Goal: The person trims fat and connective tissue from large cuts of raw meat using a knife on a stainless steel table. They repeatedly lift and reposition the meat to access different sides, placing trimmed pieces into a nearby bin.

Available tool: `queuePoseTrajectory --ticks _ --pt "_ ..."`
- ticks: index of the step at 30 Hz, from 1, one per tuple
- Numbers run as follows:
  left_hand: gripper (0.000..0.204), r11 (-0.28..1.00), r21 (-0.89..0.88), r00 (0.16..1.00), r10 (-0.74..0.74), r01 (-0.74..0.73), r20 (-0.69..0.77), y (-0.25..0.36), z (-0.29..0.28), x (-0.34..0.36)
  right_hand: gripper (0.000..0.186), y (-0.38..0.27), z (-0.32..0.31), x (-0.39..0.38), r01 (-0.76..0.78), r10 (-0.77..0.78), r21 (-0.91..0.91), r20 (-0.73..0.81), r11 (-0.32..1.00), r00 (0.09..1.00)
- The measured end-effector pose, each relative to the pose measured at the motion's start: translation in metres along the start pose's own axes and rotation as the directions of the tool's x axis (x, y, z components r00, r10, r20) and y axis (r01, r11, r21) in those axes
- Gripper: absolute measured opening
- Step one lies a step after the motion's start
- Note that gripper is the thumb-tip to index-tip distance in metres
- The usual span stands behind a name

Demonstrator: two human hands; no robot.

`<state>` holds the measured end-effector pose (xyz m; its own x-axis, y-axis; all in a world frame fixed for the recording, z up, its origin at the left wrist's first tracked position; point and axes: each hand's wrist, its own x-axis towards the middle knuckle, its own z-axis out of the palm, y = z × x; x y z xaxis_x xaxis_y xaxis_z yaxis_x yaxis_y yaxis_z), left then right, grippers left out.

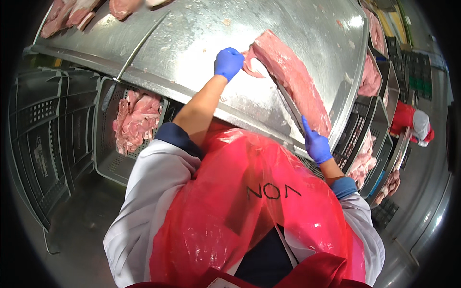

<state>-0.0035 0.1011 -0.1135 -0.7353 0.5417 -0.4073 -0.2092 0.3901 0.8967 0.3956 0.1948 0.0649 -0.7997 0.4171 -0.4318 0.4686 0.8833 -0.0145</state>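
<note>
A long pink piece of meat (290, 72) lies on the steel table, stretching from the far middle toward the near right edge. My left hand (229, 64), in a blue glove, is closed on a thin strip of meat (252, 66) at the far left end of the piece. In my right hand (317, 145), also blue-gloved, is a knife (289, 103); the index finger is stretched along it. Its blade runs beside the left edge of the long piece, pointing away from me. The knife's handle is mostly hidden in my fingers.
Several meat pieces (69, 17) lie at the far left of the steel table (187, 36). A thin metal rod (144, 41) crosses its left part. Below, a grey crate (114, 168) holds meat trimmings (138, 122). More meat crates line the right side, where a person in red (403, 119) stands.
</note>
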Motion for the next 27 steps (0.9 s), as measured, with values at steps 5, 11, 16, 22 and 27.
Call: queuePoseTrajectory --ticks 5,11,16,22,27 --pt "0.007 0.939 -0.342 0.997 -0.008 0.036 0.081 0.04 -0.019 -0.023 0.078 0.001 -0.032 0.041 0.048 0.009 0.246 -0.227 0.968 0.974" --pt "0.006 0.888 -0.456 0.989 0.113 -0.056 0.099 0.08 -0.026 -0.065 0.078 -0.086 -0.055 0.169 0.032 0.019 0.384 -0.128 0.923 0.992" --pt "0.02 0.965 -0.196 0.981 0.154 -0.174 -0.114 0.052 -0.157 -0.1 0.075 -0.054 0.006 0.071 0.292 -0.004 0.611 -0.427 0.736 0.904" --pt "0.037 0.286 0.927 0.882 0.463 -0.243 0.089 -0.019 -0.314 -0.153 0.074 0.044 0.053 -0.042 -0.071 0.612 0.906 -0.222 0.417 0.759" --pt "0.046 0.203 0.396 0.439 0.552 -0.896 0.709 0.09 0.008 -0.136 0.082 0.076 0.077 -0.038 0.208 0.793 0.978 -0.102 -0.031 0.6"
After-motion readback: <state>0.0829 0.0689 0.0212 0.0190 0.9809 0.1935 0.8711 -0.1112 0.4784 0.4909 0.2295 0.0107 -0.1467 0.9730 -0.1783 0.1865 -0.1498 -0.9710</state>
